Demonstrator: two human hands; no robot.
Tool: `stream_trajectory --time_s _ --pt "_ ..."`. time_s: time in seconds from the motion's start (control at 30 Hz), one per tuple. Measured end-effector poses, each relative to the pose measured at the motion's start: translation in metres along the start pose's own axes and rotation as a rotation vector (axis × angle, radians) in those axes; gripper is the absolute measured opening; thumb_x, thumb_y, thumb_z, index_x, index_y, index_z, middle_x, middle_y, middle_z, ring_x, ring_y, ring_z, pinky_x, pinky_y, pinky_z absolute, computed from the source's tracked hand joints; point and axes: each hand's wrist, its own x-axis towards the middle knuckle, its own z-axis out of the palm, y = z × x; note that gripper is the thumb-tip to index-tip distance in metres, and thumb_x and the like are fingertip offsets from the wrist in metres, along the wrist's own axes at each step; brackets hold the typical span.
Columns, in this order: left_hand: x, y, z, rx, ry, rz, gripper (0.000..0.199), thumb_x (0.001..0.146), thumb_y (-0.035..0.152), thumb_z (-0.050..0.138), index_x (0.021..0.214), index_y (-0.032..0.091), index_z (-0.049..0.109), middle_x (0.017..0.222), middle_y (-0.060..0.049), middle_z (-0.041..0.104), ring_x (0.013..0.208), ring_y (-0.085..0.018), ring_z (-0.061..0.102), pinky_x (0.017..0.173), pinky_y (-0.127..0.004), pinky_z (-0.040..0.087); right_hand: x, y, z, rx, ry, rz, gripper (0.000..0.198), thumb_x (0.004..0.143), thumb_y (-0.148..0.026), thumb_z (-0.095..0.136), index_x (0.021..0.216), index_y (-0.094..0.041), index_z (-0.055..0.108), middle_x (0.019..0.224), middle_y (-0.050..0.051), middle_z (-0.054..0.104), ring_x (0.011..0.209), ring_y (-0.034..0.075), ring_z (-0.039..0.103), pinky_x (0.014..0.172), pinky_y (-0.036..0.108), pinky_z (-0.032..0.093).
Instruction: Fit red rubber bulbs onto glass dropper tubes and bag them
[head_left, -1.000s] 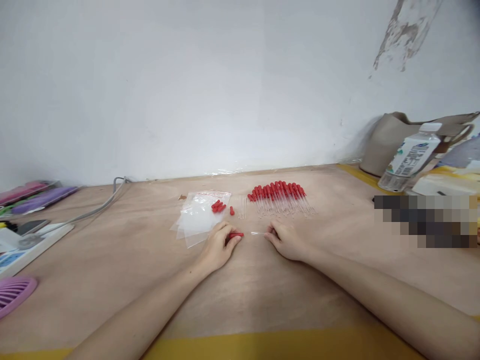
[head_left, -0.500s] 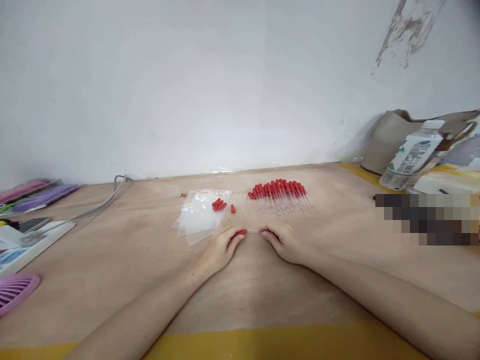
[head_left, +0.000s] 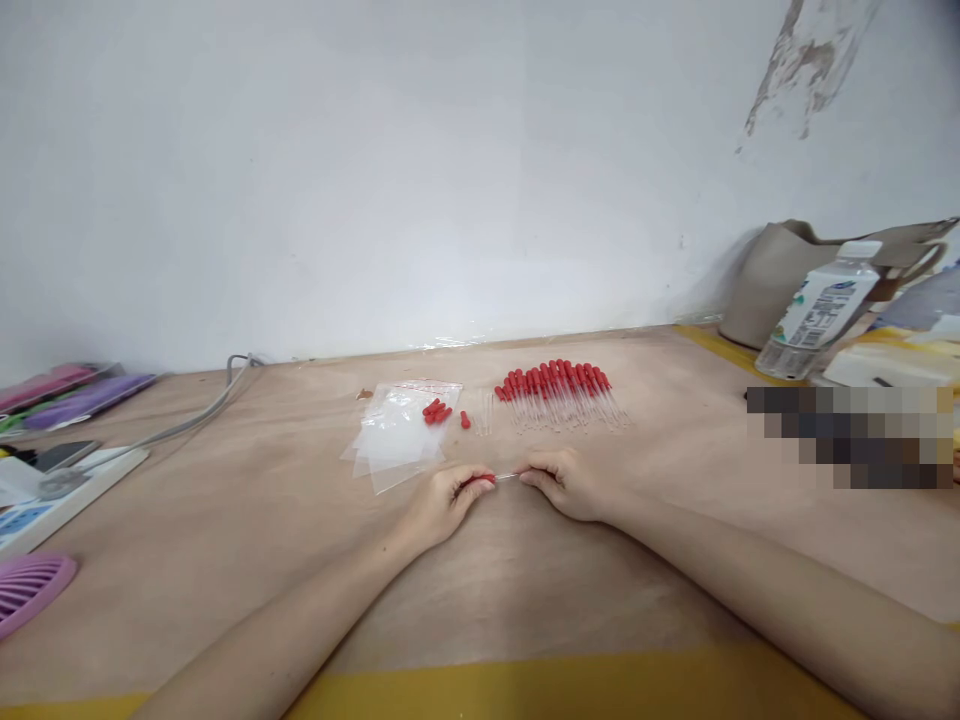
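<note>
My left hand is closed in a pinch on a red rubber dropper bulb, which is mostly hidden by the fingers. My right hand pinches a thin clear dropper tube. The tube spans the gap between my hands, and its left end meets the bulb's mouth. Beyond my right hand lies a row of droppers with red bulbs. Several loose red bulbs rest on clear zip bags, with a single bulb beside them. A few bare tubes lie next to that one.
On the left are a white power strip with a grey cable, a pink slatted object and purple packages. A plastic bottle and a grey-brown bag stand at the right. A wall rises behind the table.
Both hands have come slightly nearer to me with the bulb and tube. The tube now slants a little, its right end higher. The view has shifted slightly.
</note>
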Motion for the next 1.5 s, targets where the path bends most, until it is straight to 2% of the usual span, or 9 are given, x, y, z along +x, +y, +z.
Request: stream_trajectory --time_s 0.1,0.27,0.47,0.6,0.77,1.0,1.23,1.5 --pt "0.0 0.002 0.0 0.032 -0.015 0.001 0.019 0.084 0.029 0.049 0.088 0.019 0.064 0.083 -0.002 0.067 0.075 -0.015 0.062 0.068 -0.024 0.048 0.001 0.0 0.001 -0.065 -0.016 0.003 0.025 0.086 -0.022 0.04 0.091 -0.024 0.064 0.083 0.0 0.065 0.076 0.013 0.057 0.072 0.024 0.043" --pt "0.001 0.0 0.002 0.085 0.0 -0.024 0.021 0.083 0.032 0.05 0.086 0.018 0.065 0.081 -0.003 0.068 0.074 -0.017 0.062 0.066 -0.025 0.049 0.001 0.001 0.008 -0.281 0.089 -0.063 0.025 0.086 -0.023 0.038 0.089 -0.021 0.064 0.082 0.004 0.062 0.079 0.016 0.055 0.072 0.026 0.041" --pt "0.003 -0.007 0.004 0.005 0.044 -0.086 0.022 0.079 0.032 0.057 0.095 0.02 0.064 0.092 -0.003 0.069 0.081 -0.017 0.063 0.072 -0.027 0.049 -0.001 0.007 0.003 -0.249 0.143 -0.092 0.017 0.084 -0.023 0.044 0.092 -0.016 0.057 0.084 0.006 0.061 0.073 0.015 0.055 0.067 0.027 0.043" --pt "0.002 -0.009 0.004 -0.029 0.05 -0.108 0.023 0.079 0.035 0.056 0.092 0.019 0.066 0.087 -0.002 0.069 0.074 -0.016 0.063 0.067 -0.025 0.049 -0.003 0.011 0.003 -0.247 0.215 -0.178 0.014 0.084 -0.02 0.043 0.08 -0.016 0.056 0.075 0.005 0.06 0.068 0.014 0.054 0.061 0.025 0.043" --pt "0.001 -0.007 0.003 -0.079 0.002 -0.122 0.022 0.079 0.033 0.055 0.088 0.016 0.067 0.079 -0.003 0.069 0.068 -0.016 0.062 0.061 -0.024 0.048 -0.001 0.013 0.009 -0.228 0.273 -0.292 0.016 0.085 -0.019 0.042 0.08 -0.017 0.057 0.072 0.004 0.06 0.064 0.013 0.054 0.059 0.024 0.042" --pt "0.002 -0.005 0.001 -0.099 -0.059 -0.106 0.022 0.079 0.033 0.055 0.086 0.016 0.067 0.078 -0.002 0.068 0.067 -0.015 0.061 0.062 -0.023 0.047 0.0 0.014 0.014 -0.264 0.251 -0.347 0.021 0.087 -0.021 0.041 0.082 -0.016 0.06 0.068 0.003 0.06 0.058 0.011 0.051 0.054 0.022 0.039" --pt "0.002 -0.004 0.001 -0.083 -0.08 -0.076 0.022 0.081 0.032 0.053 0.09 0.017 0.066 0.082 -0.003 0.069 0.071 -0.015 0.061 0.063 -0.024 0.048 0.0 0.013 0.018 -0.294 0.192 -0.294 0.024 0.088 -0.022 0.039 0.082 -0.016 0.062 0.07 0.004 0.059 0.059 0.011 0.05 0.055 0.021 0.037" --pt "0.002 -0.008 0.003 -0.057 0.02 -0.02 0.017 0.079 0.027 0.057 0.089 0.018 0.067 0.086 -0.004 0.07 0.075 -0.017 0.064 0.068 -0.027 0.05 0.0 0.007 0.012 -0.339 0.098 -0.217 0.024 0.089 -0.023 0.037 0.084 -0.017 0.06 0.074 0.004 0.06 0.063 0.012 0.053 0.058 0.022 0.038"
